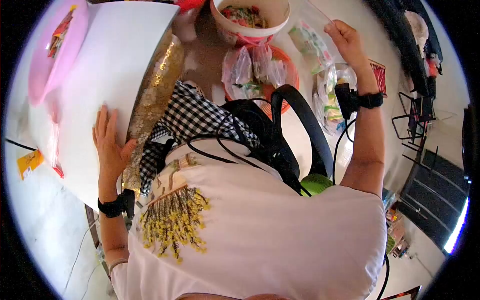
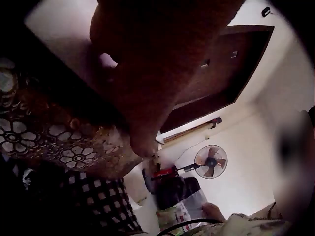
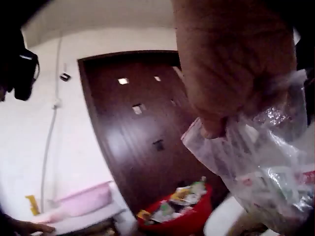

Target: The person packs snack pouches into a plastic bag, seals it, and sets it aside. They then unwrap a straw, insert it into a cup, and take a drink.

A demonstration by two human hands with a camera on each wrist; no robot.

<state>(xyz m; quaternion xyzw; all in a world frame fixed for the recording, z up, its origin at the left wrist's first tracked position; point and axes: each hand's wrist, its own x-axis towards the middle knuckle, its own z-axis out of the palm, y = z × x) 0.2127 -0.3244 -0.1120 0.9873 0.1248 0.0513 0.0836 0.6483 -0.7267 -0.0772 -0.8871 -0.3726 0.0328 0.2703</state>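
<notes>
My right hand (image 1: 347,45) pinches the top edge of a clear plastic bag (image 1: 311,46) with green and red packets inside, held out to the right. In the right wrist view the bag (image 3: 261,172) hangs down from the fingers. My left hand (image 1: 109,142) rests with fingers extended on the white tabletop (image 1: 112,45), near its gold patterned cloth edge (image 1: 155,82). Below the held bag are more filled clear bags (image 1: 330,107). Several others, such as this bag (image 1: 242,67), stand in an orange basket (image 1: 294,75).
A pink basin (image 1: 42,75) with small packets sits at the table's far left, near a yellow packet (image 1: 30,163). Behind the basket stands a white bucket (image 1: 227,27) of colourful packets. A red tub (image 3: 197,219) appears in the right wrist view. Black straps (image 1: 310,125) and cables lie beside my lap.
</notes>
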